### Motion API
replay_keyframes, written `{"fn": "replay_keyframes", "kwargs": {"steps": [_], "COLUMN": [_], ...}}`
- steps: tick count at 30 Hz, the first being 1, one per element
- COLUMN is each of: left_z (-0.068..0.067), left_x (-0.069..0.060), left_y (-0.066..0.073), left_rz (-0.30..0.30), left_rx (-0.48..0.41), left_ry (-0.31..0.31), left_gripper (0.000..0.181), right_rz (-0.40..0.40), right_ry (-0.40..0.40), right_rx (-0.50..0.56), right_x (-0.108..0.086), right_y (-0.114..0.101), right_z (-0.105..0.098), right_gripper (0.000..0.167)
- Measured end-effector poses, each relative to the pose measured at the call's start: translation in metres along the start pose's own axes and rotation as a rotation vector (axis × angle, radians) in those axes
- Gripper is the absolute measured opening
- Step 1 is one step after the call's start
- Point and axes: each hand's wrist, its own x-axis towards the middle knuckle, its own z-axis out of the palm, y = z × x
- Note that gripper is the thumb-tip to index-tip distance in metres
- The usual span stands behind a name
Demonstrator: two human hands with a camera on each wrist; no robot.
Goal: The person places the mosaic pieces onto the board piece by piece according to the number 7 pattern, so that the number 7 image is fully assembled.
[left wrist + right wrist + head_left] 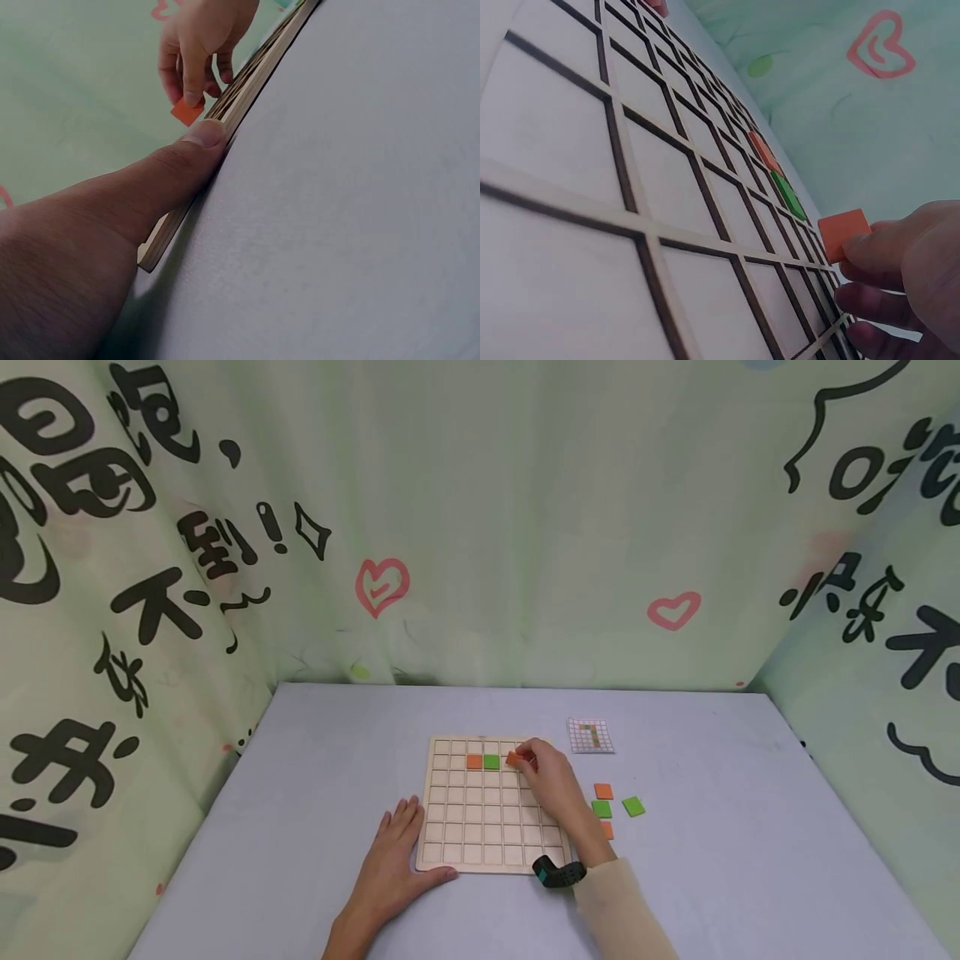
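Observation:
A wooden grid board (pixel 472 835) lies on the table. Side by side in its second row from the back are an orange square tile (pixel 474 762) and a green square tile (pixel 491 762). My right hand (pixel 553 779) pinches another orange tile (pixel 844 234) between thumb and fingers, just above the board and to the right of the green one. At the board's front left corner rests my left hand (pixel 393 860), fingers straight along the left edge. Its thumb (pixel 202 135) touches the front edge in the left wrist view.
Right of the board lie loose orange tiles (pixel 603 791) and green tiles (pixel 633 807), one orange partly hidden by the right wrist. Behind them is a small card (pixel 591 736) printed with a coloured grid pattern. Curtains (pixel 480 527) stand around the white table (pixel 750 860).

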Motion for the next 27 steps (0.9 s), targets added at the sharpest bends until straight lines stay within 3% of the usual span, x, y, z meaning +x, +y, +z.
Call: {"fn": "replay_keyframes", "kwargs": {"steps": [13,20,27], "left_z": [0.001,0.001,0.002], "left_x": [0.000,0.000,0.000], "left_y": [-0.001,-0.002,-0.002], "left_rz": [0.002,0.042,0.041], "left_rx": [-0.001,0.031,0.021], "left_ry": [0.012,0.041,0.031], "left_gripper": [0.110,0.108,0.108], "right_rz": [-0.032,-0.033,-0.071], "right_ry": [0.019,0.023,0.066], "right_rx": [-0.077,-0.102,-0.122], "right_x": [0.002,0.002,0.000], "right_y": [-0.001,0.001,0.002], "right_z": [0.010,0.014,0.016], "right_gripper": [0.015,0.019,0.022]}}
